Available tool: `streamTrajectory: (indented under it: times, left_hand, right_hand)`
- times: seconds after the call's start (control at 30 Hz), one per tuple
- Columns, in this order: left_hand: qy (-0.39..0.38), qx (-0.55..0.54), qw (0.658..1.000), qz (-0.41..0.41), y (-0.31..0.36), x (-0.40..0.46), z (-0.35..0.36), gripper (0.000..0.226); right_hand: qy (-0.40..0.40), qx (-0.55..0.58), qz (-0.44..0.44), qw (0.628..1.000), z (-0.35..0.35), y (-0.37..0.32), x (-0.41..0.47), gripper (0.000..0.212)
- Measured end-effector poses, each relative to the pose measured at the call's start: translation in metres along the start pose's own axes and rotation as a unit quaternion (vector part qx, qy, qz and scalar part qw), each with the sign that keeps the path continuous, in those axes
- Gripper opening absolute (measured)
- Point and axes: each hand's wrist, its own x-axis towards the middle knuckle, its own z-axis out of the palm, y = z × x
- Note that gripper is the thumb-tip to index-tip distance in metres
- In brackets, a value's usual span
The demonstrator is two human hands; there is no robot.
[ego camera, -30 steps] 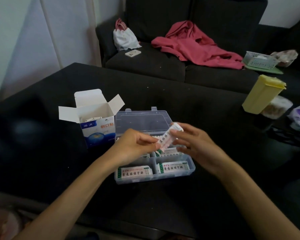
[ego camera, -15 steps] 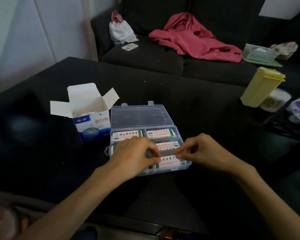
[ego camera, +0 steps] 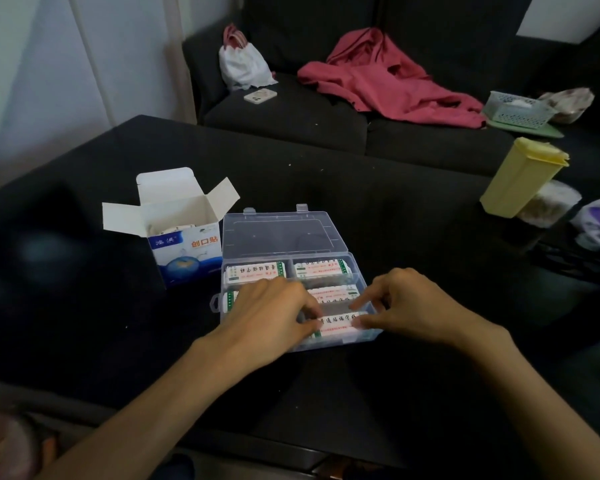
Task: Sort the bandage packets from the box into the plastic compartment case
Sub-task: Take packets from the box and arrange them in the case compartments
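Seemingly low over the matte black desk [ego camera: 378, 209], the head camera is looking down at a clear, hard plastic compartment case [ego camera: 369, 336] with rounded corners, its see-through lid [ego camera: 281, 233] lying back flat and a small tab sticking out at its left wall. Thin dividers are splitting it into rectangular cells, and flat white paper bandage packets with green ends are sitting in the far-left cell [ego camera: 255, 273], the far-right cell [ego camera: 321, 268] and the middle-right cell [ego camera: 333, 293]. The left hand [ego camera: 274, 315] and the right hand [ego camera: 409, 306] are meeting over the near-right cell, each closing a fingertip grip on one end of a white bandage packet with printed characters [ego camera: 336, 322], which is lying level on the stack in that cell. The left hand is covering most of the near-left cells, so their contents cannot be told.

Just beside the case on its left, nearly touching, a white-and-blue cardboard bandage box [ego camera: 187, 254] is standing upright with its flaps spread wide, more packets showing inside. Broad bare desk is lying in front of the case and to the far left. Well apart at the right edge, a pale yellow, smooth plastic container [ego camera: 520, 181] is leaning. Behind the desk, a dark fabric sofa [ego camera: 291, 116] is carrying a crumpled red garment [ego camera: 388, 81].
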Motion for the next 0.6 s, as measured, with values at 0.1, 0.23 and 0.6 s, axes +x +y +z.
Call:
streamTrajectory:
  times: [0.1, 0.23, 0.6]
  left_hand:
    - [0.015, -0.066, 0.997, -0.041, -0.001, -0.003, -0.010, 0.023]
    - [0.273, -0.179, 0.932, -0.160, -0.037, -0.019, -0.045, 0.007]
    - [0.317, -0.463, 0.760, -0.328, -0.129, -0.050, -0.066, 0.074]
  right_hand:
    - [0.034, 0.066, -0.017, 0.997, -0.015, -0.008, 0.000, 0.016]
    - [0.167, 0.153, -0.060, 0.972, -0.022, -0.037, 0.014, 0.012]
    - [0.303, -0.146, -0.237, 0.911, 0.030, -0.151, 0.093, 0.042]
